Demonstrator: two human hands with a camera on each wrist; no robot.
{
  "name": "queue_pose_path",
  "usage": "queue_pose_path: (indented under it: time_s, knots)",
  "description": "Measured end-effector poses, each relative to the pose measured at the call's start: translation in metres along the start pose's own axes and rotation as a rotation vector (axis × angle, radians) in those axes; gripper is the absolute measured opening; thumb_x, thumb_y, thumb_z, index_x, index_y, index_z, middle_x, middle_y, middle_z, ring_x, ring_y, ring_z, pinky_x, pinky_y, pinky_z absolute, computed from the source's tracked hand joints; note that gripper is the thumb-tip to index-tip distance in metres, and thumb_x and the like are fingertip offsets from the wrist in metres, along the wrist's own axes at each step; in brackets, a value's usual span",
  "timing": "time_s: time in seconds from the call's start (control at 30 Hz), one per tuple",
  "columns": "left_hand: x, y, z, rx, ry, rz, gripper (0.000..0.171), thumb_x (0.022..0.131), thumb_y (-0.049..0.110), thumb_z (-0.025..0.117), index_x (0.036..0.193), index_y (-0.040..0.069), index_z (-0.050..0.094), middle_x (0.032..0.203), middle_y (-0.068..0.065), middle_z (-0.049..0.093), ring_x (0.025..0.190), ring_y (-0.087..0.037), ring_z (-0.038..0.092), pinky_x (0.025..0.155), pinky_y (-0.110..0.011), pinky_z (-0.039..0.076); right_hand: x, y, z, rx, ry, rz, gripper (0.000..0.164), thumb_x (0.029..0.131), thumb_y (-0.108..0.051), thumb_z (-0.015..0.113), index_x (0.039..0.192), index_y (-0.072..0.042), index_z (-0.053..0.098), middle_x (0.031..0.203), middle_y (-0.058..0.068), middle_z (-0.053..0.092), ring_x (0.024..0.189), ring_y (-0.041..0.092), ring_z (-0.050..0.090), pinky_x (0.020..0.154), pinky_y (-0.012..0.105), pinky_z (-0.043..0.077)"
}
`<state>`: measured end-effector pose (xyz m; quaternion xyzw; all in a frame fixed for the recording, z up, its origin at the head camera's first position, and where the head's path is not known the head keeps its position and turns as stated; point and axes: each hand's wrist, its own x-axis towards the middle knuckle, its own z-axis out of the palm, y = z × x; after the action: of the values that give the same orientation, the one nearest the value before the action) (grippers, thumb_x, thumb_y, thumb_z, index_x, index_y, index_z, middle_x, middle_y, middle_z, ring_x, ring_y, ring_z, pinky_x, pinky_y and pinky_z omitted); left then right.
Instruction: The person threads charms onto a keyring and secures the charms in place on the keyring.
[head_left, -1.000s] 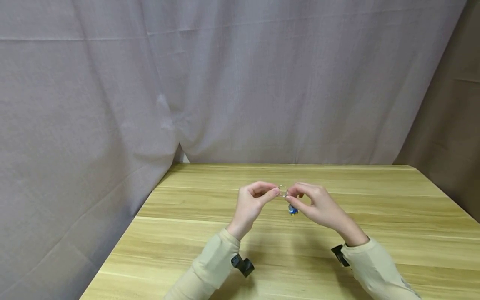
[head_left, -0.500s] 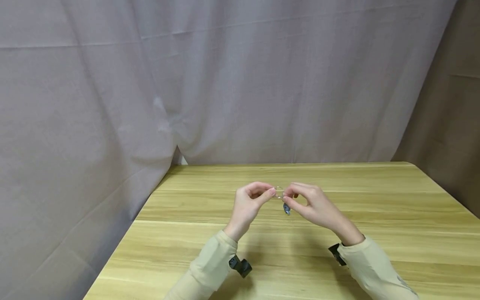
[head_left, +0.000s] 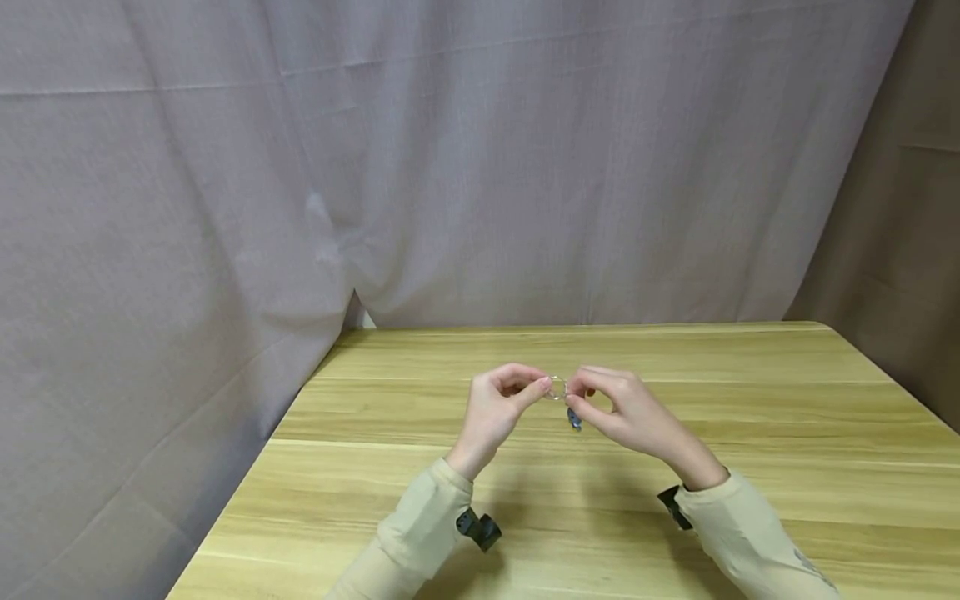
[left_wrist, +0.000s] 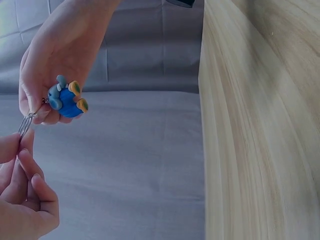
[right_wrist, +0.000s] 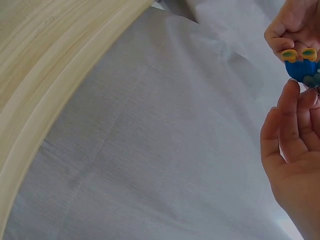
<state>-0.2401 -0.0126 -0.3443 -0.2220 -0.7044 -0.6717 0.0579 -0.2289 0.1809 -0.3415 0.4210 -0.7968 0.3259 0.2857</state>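
Observation:
A key ring (head_left: 557, 388) of silver metal loops spans the gap between both hands above the table. My left hand (head_left: 491, 408) pinches its left side between thumb and fingertips. At its other side, my right hand (head_left: 626, 410) pinches the ring close to where a short chain joins it. From that chain hangs a small figurine (left_wrist: 66, 98) with a blue body, grey-blue head and yellow-orange feet. In the right wrist view the figurine (right_wrist: 300, 67) shows beside the right fingertips, its head partly cut off by the frame edge.
The wooden table (head_left: 375, 467) spreads below the hands. Grey cloth (head_left: 480, 167) hangs behind it and along the left; a darker brown cloth (head_left: 885, 225) hangs at the right. Each wrist bears a black camera, such as the left wrist camera (head_left: 478, 529).
Both hands and the key ring shifted slightly left in the head view, along with the scene, then stayed nearly still. The figurine has turned, its yellow feet no longer showing there.

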Motion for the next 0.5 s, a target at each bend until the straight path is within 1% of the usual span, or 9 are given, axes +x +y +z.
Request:
queue_pose_path:
  time_s: [0.2, 0.37, 0.5]
  knots:
    - [-0.0006, 0.0005, -0.0012, 0.03, -0.008, 0.003, 0.016, 0.086, 0.01, 0.072, 0.095, -0.004, 0.072, 0.089, -0.025, 0.071, 0.07, -0.005, 0.06, 0.066, -0.017, 0.046, 0.0001, -0.0011, -0.0003, 0.004, -0.013, -0.015, 0.026, 0.08, 0.01, 0.066, 0.083, -0.015, 0.062, 0.077, -0.008, 0.062, 0.075, 0.001, 0.056, 0.069, 0.016, 0.048]
    - [-0.0001, 0.0003, -0.0022, 0.04, -0.025, -0.014, 0.017, 0.086, 0.011, 0.072, 0.095, -0.004, 0.072, 0.09, -0.025, 0.072, 0.073, -0.009, 0.063, 0.067, -0.018, 0.048, -0.0001, 0.0, -0.0004, 0.006, -0.019, -0.033, 0.027, 0.079, 0.012, 0.065, 0.082, -0.014, 0.062, 0.076, -0.008, 0.062, 0.074, 0.001, 0.056, 0.068, 0.015, 0.048]
    - [-0.0001, 0.0007, -0.0035, 0.051, -0.043, -0.025, 0.017, 0.087, 0.011, 0.071, 0.096, -0.003, 0.072, 0.09, -0.024, 0.072, 0.071, -0.006, 0.063, 0.067, -0.018, 0.048, -0.0005, -0.0002, -0.0004, 0.006, -0.027, -0.035, 0.027, 0.079, 0.012, 0.065, 0.083, -0.014, 0.062, 0.077, -0.007, 0.063, 0.074, 0.001, 0.057, 0.069, 0.015, 0.048]
